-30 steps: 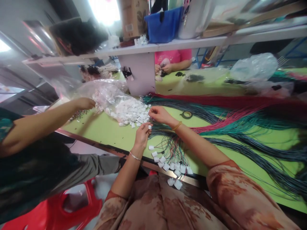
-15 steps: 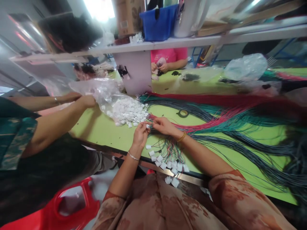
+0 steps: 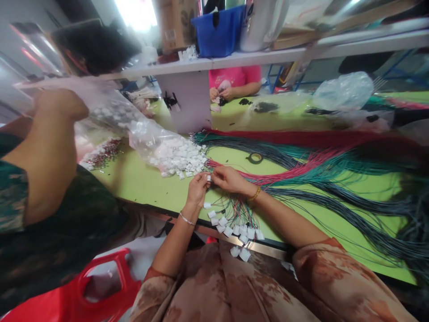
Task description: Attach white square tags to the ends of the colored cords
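Observation:
My left hand (image 3: 197,190) pinches a small white connector (image 3: 208,178) at its fingertips. Close beside it on the right, my right hand (image 3: 228,179) is closed, its fingertips near the connector; what it grips is too small to make out. Behind my hands lies a pile of white connectors (image 3: 181,154), partly under a clear plastic bag (image 3: 144,134). Red wires (image 3: 261,179) and dark wires (image 3: 335,201) stretch to the right across the green table (image 3: 150,190). Finished-looking wires with white connectors (image 3: 250,232) hang over the table's front edge below my hands.
At the left a person's arm (image 3: 50,147) lifts the bag's end. A tape roll (image 3: 255,158) lies behind my right hand. A shelf (image 3: 268,58) with a blue bin (image 3: 217,33) crosses above. Another person in pink (image 3: 234,80) sits opposite. A red stool (image 3: 100,286) stands lower left.
The neighbouring person's arms have moved left and up, stretching the bag and uncovering small red-and-white parts. My hands have barely shifted; the white connector between them shows more clearly.

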Action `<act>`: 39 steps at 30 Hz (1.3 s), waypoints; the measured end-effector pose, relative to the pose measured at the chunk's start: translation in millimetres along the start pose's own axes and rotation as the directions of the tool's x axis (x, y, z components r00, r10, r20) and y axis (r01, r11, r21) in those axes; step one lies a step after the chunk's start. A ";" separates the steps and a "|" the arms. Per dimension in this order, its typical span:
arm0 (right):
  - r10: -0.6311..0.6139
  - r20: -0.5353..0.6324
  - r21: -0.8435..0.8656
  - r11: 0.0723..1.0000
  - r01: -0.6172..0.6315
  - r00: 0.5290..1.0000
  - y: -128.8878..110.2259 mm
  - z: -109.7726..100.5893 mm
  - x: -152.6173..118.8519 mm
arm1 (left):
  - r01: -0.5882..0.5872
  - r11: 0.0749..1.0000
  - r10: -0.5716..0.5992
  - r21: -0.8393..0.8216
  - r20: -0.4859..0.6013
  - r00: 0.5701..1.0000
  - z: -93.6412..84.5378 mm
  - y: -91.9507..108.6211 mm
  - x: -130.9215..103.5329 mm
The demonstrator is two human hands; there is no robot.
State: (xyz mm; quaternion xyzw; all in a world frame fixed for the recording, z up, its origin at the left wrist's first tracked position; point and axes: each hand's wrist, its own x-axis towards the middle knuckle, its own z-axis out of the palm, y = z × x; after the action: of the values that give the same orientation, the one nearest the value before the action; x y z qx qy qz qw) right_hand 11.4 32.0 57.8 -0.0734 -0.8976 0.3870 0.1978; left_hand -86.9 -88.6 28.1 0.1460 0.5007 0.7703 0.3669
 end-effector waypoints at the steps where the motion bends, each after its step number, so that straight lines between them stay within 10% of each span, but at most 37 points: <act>1: -0.003 0.020 0.013 1.000 0.002 1.000 0.0 -0.5 -0.8 | 0.009 1.000 -0.009 0.000 -0.009 1.000 -0.2 -0.3 0.3; 7: 0.061 0.009 -0.027 0.998 -0.060 0.998 2.3 2.0 -2.6 | -0.041 0.990 0.044 0.138 -0.019 0.999 2.1 -2.5 -0.9; 11: 0.091 0.122 0.206 0.972 -0.115 0.988 10.4 -9.6 2.3 | -0.311 0.876 0.335 0.369 -0.001 0.942 13.5 4.2 -29.6; 14: 0.117 0.159 0.264 0.952 -0.156 0.980 14.9 -14.8 6.1 | -0.604 0.617 0.472 0.504 0.377 0.797 28.4 3.1 -64.7; 17: 0.048 0.226 0.044 0.997 -0.059 0.973 13.4 -2.7 3.7 | -0.832 0.393 0.138 0.392 0.869 0.475 43.8 -9.6 -93.3; 20: 0.052 0.228 -0.270 0.963 0.012 0.972 11.3 18.0 -4.0 | -0.901 0.346 -0.055 0.261 0.965 0.258 51.0 -20.8 -103.2; 22: 0.074 0.200 -0.393 0.920 0.011 0.977 12.0 27.7 -8.4 | -0.867 0.397 0.023 0.302 0.941 0.339 45.5 -18.0 -96.6; 25: 0.083 0.218 -0.473 0.880 0.031 0.972 14.4 32.2 -10.7 | -0.696 0.493 0.262 0.523 0.673 0.692 18.0 3.9 -66.6; 27: 0.074 0.226 -0.512 0.857 0.054 0.971 14.4 31.5 -9.7 | -0.518 0.419 0.422 0.746 0.345 0.838 -9.5 23.2 -37.3; 32: 0.046 0.249 -0.547 0.831 0.101 0.967 11.5 29.8 -5.8 | -0.134 -0.008 0.369 0.991 0.127 0.921 -69.4 44.7 22.3; 39: -0.002 0.133 -0.319 0.947 0.045 0.991 17.5 19.0 -4.9 | -0.112 -0.133 0.325 0.985 0.150 0.934 -86.2 38.7 24.8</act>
State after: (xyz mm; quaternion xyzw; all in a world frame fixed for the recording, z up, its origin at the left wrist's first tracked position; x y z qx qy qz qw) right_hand 7.7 30.0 31.8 -0.0685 -0.9605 0.2373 0.1283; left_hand -171.3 -137.1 19.2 0.3926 0.8952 0.2085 -0.0318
